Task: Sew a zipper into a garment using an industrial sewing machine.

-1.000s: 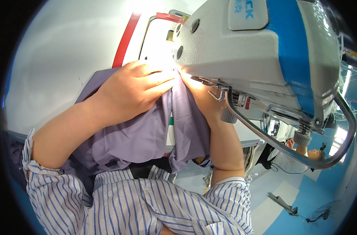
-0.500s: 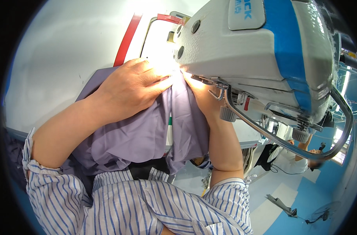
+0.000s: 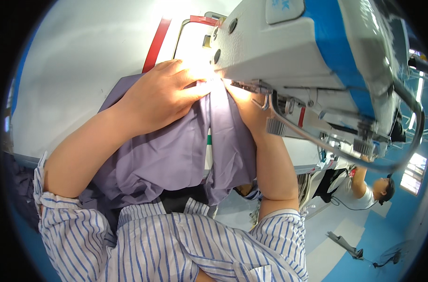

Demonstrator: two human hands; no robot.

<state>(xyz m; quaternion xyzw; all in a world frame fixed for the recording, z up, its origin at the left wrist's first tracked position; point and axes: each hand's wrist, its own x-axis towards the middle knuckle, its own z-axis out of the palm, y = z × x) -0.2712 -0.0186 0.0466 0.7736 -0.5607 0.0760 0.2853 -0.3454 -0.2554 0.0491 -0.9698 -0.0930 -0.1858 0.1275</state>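
Observation:
Muted purple fabric (image 3: 167, 164) lies under the sewing machine (image 3: 270, 51) and drapes over the table edge onto my lap. My left hand (image 3: 164, 96) is closed on the cloth left of the needle area, thumb and fingers pointing into the glare of the lamp. From the other side my right hand (image 3: 249, 105) grips the same cloth, its fingertips close to the left ones. The machine head hides part of that hand. A fold runs down the fabric between both hands. Bright light washes out the needle and the fingertips.
The white table (image 3: 73, 84) carries a red strip (image 3: 156, 44). A bent metal lever (image 3: 336, 152) hangs off the machine at the right. Dark cloth (image 3: 21, 188) lies at far left. Behind, at right, a person in white (image 3: 362, 192) sits by another workstation.
The view has shifted slightly, and the other person's head now shows at the right. Both hands keep their hold on the cloth, with little visible movement against the machine.

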